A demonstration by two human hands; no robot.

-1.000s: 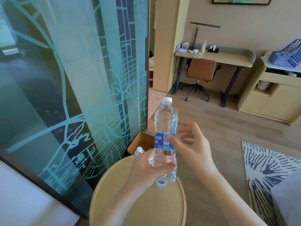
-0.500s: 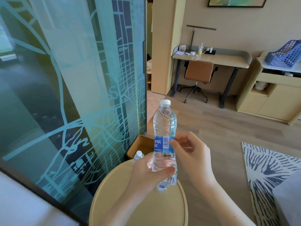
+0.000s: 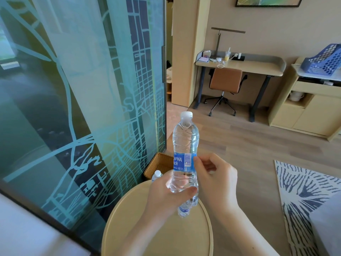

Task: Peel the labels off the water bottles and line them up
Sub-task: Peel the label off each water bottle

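At centre frame the left hand point(image 3: 166, 189) grips the upright water bottle point(image 3: 185, 145) low on its body to steady it (cap on), while the right hand point(image 3: 215, 174) pinches the blue label point(image 3: 183, 161) edge, seemingly to start peeling.

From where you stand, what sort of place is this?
Most likely a hotel room, though I can't be sure: a desk with a brown office chair against the wall, a frosted glass partition printed with a street map, and a patterned rug on wood flooring.
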